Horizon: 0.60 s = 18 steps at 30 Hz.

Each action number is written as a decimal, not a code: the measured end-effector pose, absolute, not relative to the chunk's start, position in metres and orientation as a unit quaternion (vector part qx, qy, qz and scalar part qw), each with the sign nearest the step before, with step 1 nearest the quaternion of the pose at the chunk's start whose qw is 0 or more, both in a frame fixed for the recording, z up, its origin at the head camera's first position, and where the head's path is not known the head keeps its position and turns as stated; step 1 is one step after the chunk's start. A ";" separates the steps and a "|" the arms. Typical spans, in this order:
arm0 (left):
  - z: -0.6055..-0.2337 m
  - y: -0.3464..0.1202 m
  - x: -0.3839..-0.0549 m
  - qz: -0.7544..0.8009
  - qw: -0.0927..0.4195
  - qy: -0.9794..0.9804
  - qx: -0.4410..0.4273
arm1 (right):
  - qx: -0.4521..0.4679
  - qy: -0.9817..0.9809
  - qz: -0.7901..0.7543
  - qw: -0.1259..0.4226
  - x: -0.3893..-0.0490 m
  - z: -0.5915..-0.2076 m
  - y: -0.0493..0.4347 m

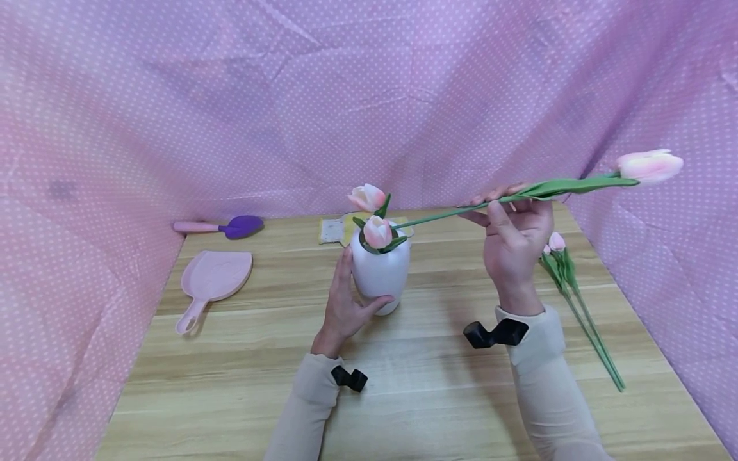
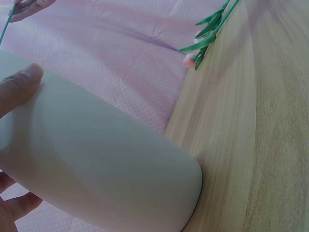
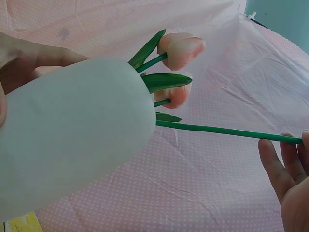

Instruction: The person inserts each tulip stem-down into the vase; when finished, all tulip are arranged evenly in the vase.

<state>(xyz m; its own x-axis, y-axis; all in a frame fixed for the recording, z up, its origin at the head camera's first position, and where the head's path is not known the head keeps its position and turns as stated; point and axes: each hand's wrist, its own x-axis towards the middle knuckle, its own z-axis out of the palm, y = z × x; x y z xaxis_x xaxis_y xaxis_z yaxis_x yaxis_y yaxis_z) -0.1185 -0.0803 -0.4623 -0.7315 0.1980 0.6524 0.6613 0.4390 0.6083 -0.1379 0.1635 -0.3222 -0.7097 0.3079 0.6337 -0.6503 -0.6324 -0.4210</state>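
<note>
A white vase [image 1: 380,275] stands on the wooden table with two pink-and-white tulips [image 1: 377,232] in its mouth. My left hand [image 1: 348,307] grips the vase's side, thumb across the front and fingers round the left. In my right hand [image 1: 516,240] I hold another tulip [image 1: 648,166], its stem pinched between thumb and fingers. That tulip lies nearly level, bloom out to the right and green stem [image 3: 212,128] reaching left to the vase's rim. The stem's tip is hidden behind the rim in the right wrist view.
Two more tulips [image 1: 582,307] lie on the table at the right. A pink dustpan-shaped scoop [image 1: 218,276] and a purple trowel [image 1: 242,226] lie at the left. Behind the vase is a yellow-and-white packet [image 1: 332,230]. Pink dotted cloth [image 1: 369,115] hangs around the table [image 1: 242,384].
</note>
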 end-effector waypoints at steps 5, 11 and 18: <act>-0.462 -0.080 -0.118 -0.459 0.252 -0.810 -0.262 | 0.251 -0.318 0.870 0.281 -0.136 -0.319 0.167; -0.461 -0.080 -0.117 -0.459 0.250 -0.812 -0.258 | 0.266 -0.335 0.852 0.301 -0.135 -0.316 0.164; -0.461 -0.080 -0.118 -0.462 0.252 -0.809 -0.264 | 0.281 -0.360 0.833 0.313 -0.134 -0.320 0.156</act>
<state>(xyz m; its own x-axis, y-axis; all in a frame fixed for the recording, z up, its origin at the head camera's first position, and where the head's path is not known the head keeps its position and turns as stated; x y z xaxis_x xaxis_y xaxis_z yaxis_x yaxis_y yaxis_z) -0.1179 -0.0796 -0.4615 -0.7335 0.1946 0.6513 0.6598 0.4343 0.6132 -0.1339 0.1556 -0.3199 -0.6455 0.3193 0.6938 -0.7240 -0.5451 -0.4228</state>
